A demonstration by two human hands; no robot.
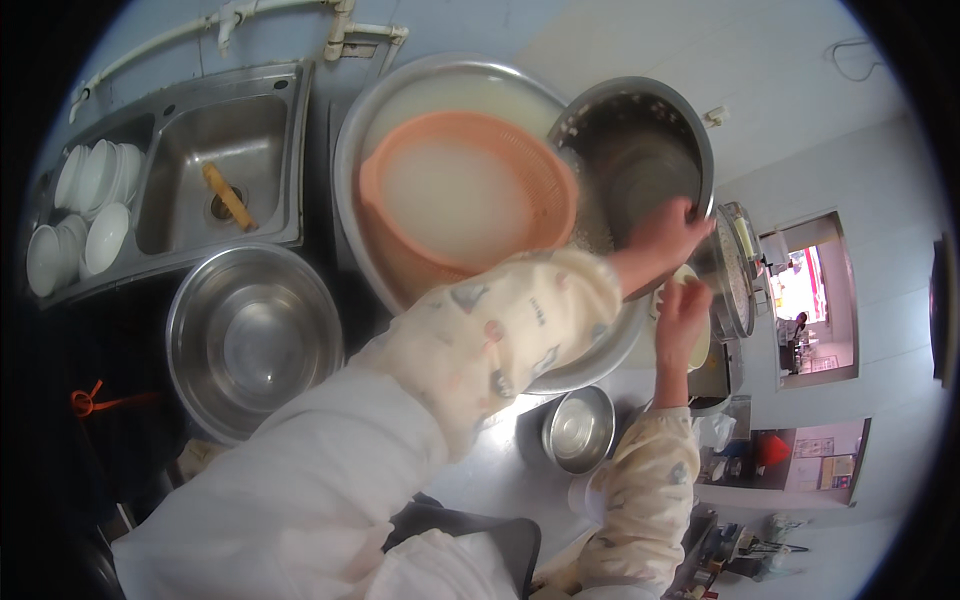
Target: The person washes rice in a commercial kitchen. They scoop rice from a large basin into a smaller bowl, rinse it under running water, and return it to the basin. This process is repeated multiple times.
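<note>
My left hand (667,232) grips the near rim of a deep grey metal basin (649,169), which tilts over the edge of a large metal basin (352,225). Pale grains cling to its inner wall. In the large basin, an orange plastic colander (469,255) sits in cloudy liquid; its contents look whitish, and pale grains lie beside it. Just below the tilted basin, my right hand (681,311) is blurred against a pale yellow-green container (699,349); whether it holds that or steadies the basin, I cannot tell.
A steel sink (217,172) at the left holds a yellowish stick (229,196), with white bowls (97,176) stacked beside it. An empty steel basin (255,341) stands below. A small metal bowl (579,430) is on the steel table (487,472). Round pans (731,270) stand at the right.
</note>
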